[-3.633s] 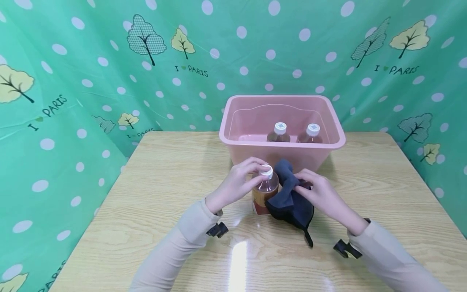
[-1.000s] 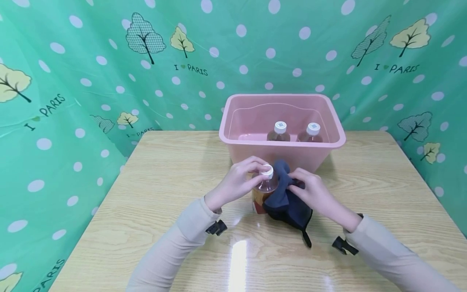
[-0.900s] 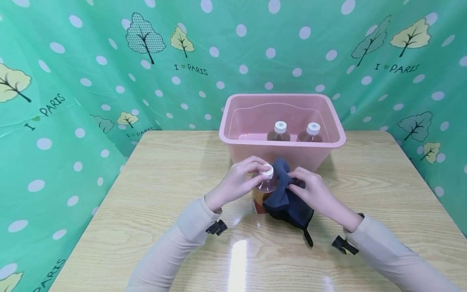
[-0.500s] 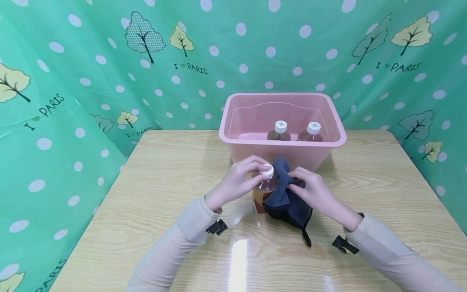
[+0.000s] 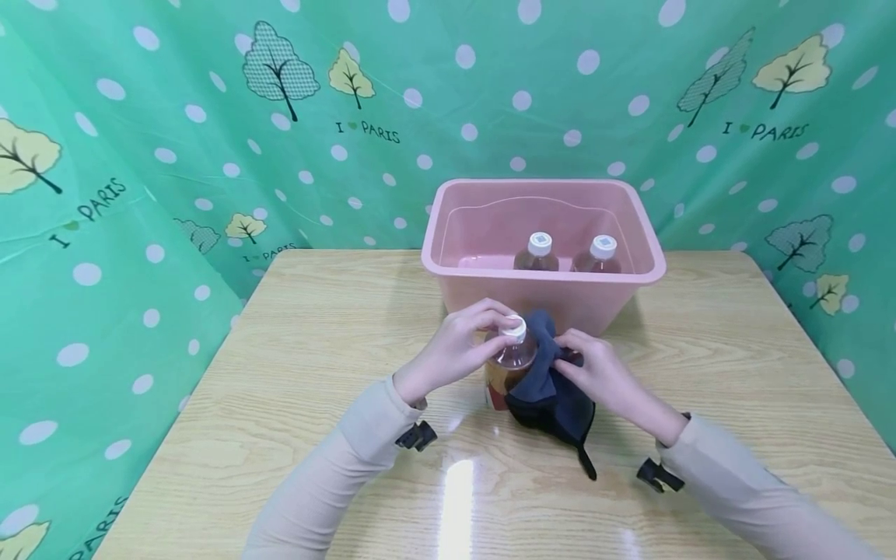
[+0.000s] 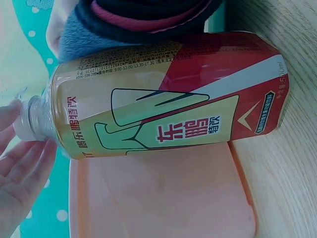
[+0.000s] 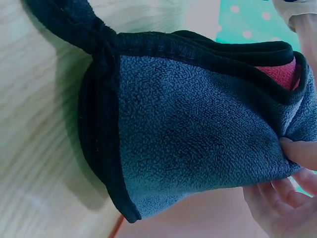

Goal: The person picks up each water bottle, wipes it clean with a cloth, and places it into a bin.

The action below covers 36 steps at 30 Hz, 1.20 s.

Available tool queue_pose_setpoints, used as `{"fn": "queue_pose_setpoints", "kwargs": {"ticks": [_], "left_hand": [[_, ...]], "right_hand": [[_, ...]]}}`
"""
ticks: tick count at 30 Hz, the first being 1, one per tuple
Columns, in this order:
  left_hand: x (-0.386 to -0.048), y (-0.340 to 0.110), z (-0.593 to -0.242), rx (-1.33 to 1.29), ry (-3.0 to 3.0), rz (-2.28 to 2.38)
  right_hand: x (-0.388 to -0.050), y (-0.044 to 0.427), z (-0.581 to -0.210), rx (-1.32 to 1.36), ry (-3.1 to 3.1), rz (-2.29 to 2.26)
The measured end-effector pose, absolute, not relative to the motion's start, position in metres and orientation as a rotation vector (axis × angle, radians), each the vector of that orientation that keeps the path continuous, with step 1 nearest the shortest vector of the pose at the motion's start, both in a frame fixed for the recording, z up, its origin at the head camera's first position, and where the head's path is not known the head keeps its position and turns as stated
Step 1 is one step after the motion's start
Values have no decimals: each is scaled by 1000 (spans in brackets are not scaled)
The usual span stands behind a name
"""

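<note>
An upright drink bottle (image 5: pixel 505 377) with a red and gold label stands on the table in front of the pink bin. My left hand (image 5: pixel 467 342) pinches its white cap (image 6: pixel 30 119) between thumb and fingers. Against the bottle's right side lies a dark blue-grey cloth (image 7: pixel 198 119) with black edging, a hanging loop and a bit of pink showing in its folds. My right hand (image 5: pixel 595 369) pinches the bunched cloth between thumb and fingers. The cloth hides part of the bottle's right side in the head view.
The pink bin (image 5: pixel 490 273) stands just behind the bottle. Inside it are two more bottles, a left one (image 5: pixel 539 253) and a right one (image 5: pixel 602 255), both white-capped. Wooden table (image 5: pixel 315 342) spreads to both sides, and a green dotted curtain (image 5: pixel 420 117) hangs behind.
The right hand and cloth have shifted slightly left over the last few seconds, and the cloth's top fold sits a little lower now. The left hand and bottle have stayed in place.
</note>
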State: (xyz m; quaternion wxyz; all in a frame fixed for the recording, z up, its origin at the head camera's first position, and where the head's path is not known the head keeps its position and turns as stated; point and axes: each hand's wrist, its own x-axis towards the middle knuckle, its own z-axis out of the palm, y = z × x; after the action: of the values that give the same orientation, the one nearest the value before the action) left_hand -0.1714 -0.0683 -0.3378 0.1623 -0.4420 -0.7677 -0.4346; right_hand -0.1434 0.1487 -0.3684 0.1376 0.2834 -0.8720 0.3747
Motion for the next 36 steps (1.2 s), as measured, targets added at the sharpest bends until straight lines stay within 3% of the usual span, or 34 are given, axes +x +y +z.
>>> {"fn": "queue_pose_setpoints", "kwargs": {"ticks": [24,36], "left_hand": [[-171,-67,-336,-1262,-2204,-1233],[-171,-68,-335,-1269,-2190,-1224]], "right_hand": [[-148,149,-409,802,-2754,955],[-144,149,-398,782,-2699,987]]}}
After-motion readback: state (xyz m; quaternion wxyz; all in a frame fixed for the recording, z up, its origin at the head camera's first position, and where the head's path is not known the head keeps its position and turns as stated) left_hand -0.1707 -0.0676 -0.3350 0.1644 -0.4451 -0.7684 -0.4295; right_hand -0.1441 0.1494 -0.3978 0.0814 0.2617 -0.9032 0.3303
